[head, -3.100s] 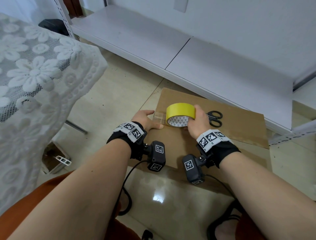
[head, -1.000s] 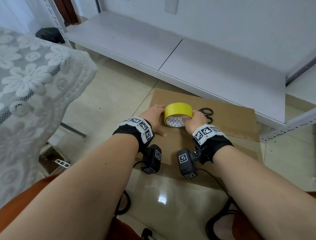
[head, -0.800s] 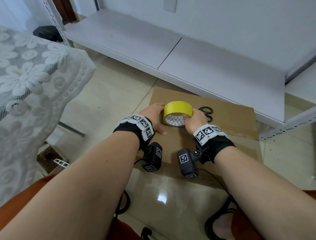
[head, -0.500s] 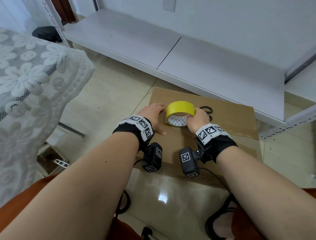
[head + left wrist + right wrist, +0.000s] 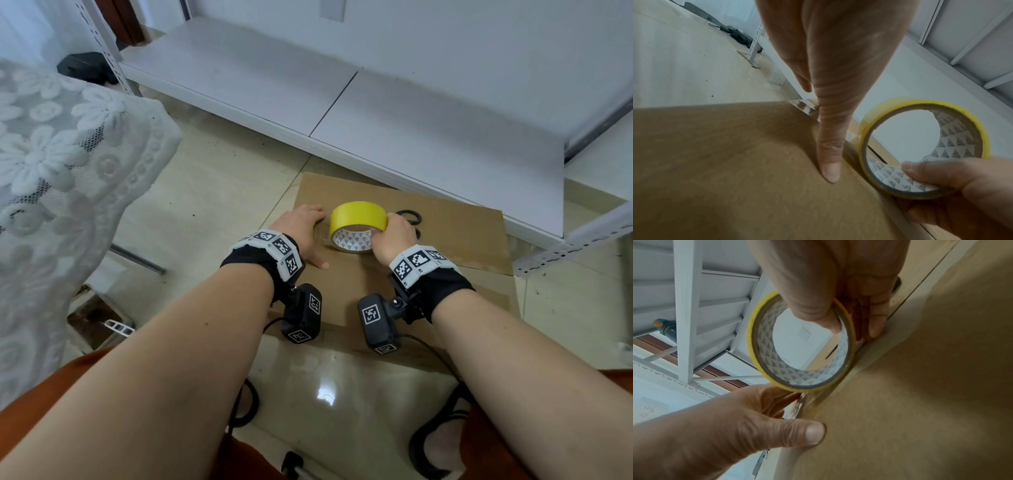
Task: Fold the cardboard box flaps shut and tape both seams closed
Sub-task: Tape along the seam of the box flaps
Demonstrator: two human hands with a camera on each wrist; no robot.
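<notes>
Since earlier, the right hand [image 5: 394,234] had drawn the yellow roll of tape [image 5: 358,219] rightward along the flat brown cardboard box [image 5: 455,236], thumb hooked inside its core; beside the roll, the left hand [image 5: 303,228] pressed flat, fingers straight.

Ahead of us the scissors [image 5: 409,216] lie right behind the tape roll [image 5: 358,222], and the white shelf [image 5: 428,137] closes the far side. Bare cardboard [image 5: 462,236] lies open rightward; the lace cloth [image 5: 68,164] crowds our left.

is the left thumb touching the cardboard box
Touching. The left wrist view shows the left hand with its thumb tip pressed flat on the cardboard box, no gap, beside the tape roll.
</notes>
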